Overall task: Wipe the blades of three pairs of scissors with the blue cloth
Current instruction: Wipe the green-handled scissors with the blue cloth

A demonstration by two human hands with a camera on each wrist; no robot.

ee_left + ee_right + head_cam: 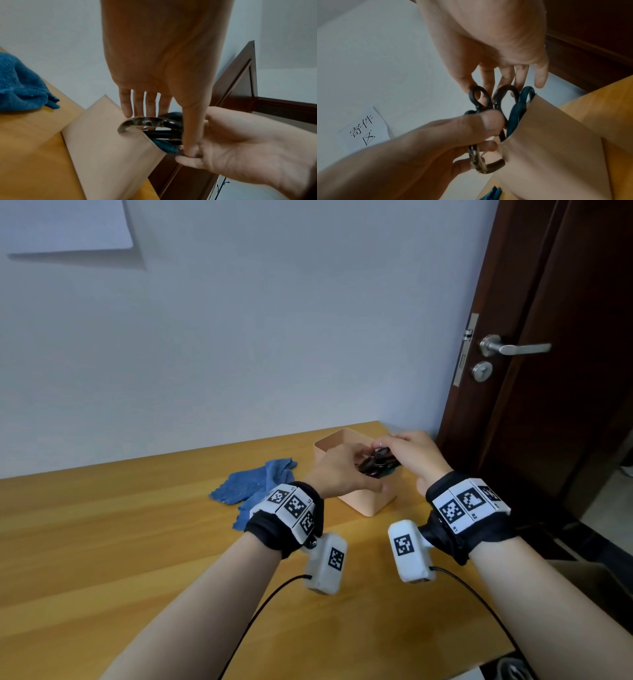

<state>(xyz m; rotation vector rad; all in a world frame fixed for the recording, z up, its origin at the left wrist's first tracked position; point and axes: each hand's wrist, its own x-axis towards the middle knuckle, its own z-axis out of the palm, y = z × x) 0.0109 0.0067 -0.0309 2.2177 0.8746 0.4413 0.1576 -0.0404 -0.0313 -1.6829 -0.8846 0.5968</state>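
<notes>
Three pairs of scissors point(376, 463) stand handles-up in a peach box point(363, 501) at the table's far right. My left hand point(342, 470) reaches in from the left, gripping the mottled brown handle point(481, 166) between thumb and fingers. From the right, my right hand point(411, 453) pinches a black handle loop point(479, 97). The teal-handled scissors point(517, 112) lean on the box wall point(547, 135), untouched. All blades are hidden inside the box. The blue cloth point(253, 487) lies crumpled on the table left of the box; neither hand touches it.
The wooden table point(120, 542) stretches left and toward me. The box sits close to the table's right edge. A dark wooden door point(548, 354) with a metal handle stands right of the table. A white wall rises behind it, with a paper sign point(361, 129).
</notes>
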